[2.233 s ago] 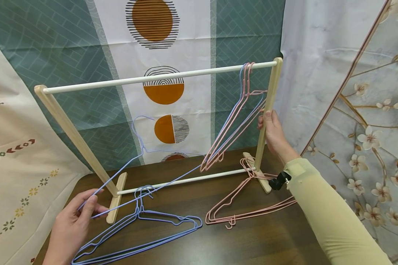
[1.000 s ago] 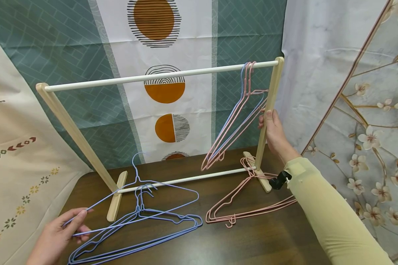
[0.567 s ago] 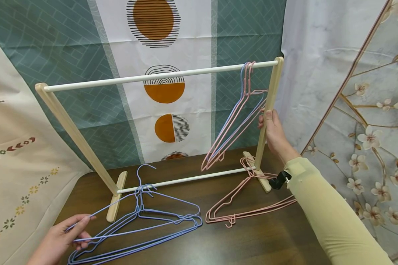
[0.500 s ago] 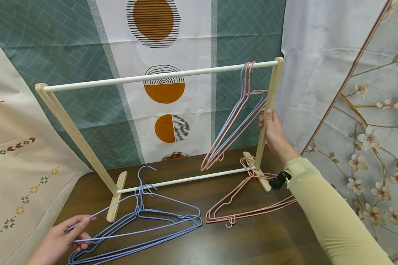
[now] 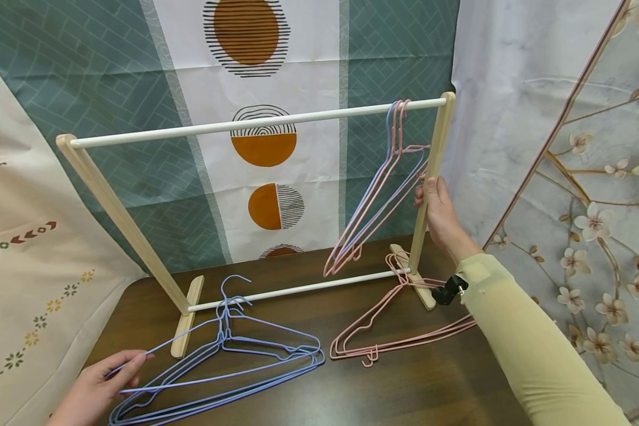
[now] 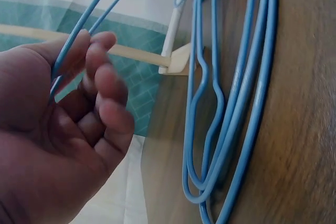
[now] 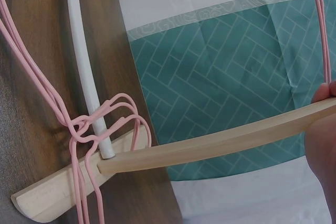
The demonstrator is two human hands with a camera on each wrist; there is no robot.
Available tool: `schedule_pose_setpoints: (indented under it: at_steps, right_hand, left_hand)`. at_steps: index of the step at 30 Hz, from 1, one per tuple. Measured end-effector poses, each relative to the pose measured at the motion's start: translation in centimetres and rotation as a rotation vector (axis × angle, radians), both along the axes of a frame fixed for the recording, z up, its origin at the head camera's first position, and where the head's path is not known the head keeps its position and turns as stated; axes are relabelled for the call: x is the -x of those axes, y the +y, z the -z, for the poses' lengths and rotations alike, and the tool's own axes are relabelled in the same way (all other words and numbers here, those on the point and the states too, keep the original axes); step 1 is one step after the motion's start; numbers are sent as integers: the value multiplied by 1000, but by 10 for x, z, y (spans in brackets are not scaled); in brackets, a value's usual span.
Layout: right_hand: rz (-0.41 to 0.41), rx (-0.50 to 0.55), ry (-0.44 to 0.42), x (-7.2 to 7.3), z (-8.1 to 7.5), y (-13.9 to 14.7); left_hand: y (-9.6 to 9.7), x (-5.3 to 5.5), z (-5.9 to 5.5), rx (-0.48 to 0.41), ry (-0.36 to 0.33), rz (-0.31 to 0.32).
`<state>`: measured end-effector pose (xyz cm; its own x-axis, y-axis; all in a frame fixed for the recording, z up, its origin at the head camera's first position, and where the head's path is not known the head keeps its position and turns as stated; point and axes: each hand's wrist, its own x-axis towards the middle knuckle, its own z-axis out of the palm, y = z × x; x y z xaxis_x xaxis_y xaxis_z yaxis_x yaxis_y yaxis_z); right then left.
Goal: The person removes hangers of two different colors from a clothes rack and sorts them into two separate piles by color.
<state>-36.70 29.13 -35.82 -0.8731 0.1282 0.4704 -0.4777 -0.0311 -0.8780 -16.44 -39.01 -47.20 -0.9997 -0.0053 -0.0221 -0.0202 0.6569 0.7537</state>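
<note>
My left hand (image 5: 103, 381) pinches one corner of a blue wire hanger (image 5: 182, 336) between thumb and fingers. Its hook points up, and the hanger overlaps several blue hangers (image 5: 220, 336) lying on the table; I cannot tell if they touch. In the left wrist view the held wire (image 6: 79, 24) runs past the thumb. My right hand (image 5: 441, 216) grips the right wooden post (image 5: 439, 142) of a clothes rack. Beside that hand, one blue and several pink hangers (image 5: 396, 152) hang from the white top rail (image 5: 266, 122).
Several pink hangers (image 5: 404, 283) lie on the brown table (image 5: 309, 402) at the rack's right foot (image 5: 423, 294). The lower white rail (image 5: 314, 287) crosses behind both piles. A patterned cloth (image 5: 314, 195) hangs behind the rack, with floral cloth (image 5: 596, 260) at right.
My left hand has moved down and left with the blue hanger, whose hook has dropped from between the rails to just above the blue pile. My right hand stays on the post.
</note>
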Motion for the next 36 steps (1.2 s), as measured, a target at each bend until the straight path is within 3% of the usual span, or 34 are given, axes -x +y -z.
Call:
schedule_pose_setpoints:
  at_steps: [5,10,14,24,31,36]
  right_hand:
    - [0,0,-6,-1,0,0]
    - [6,0,-5,-1,0,0]
    - [4,0,-6,-1,0,-1]
    - [19,2,-5,0,0,-1]
    - [8,14,-6,-1,-1,-1]
    - [14,7,-5,-2,-1,-1]
  left_hand:
    - [0,4,-2,248,93,6]
    - [-1,6,0,350,63,29]
    - [-2,7,6,419,79,43]
    - [1,11,16,471,-17,65]
    - [2,14,27,469,-87,118]
    - [1,16,26,491,-74,133]
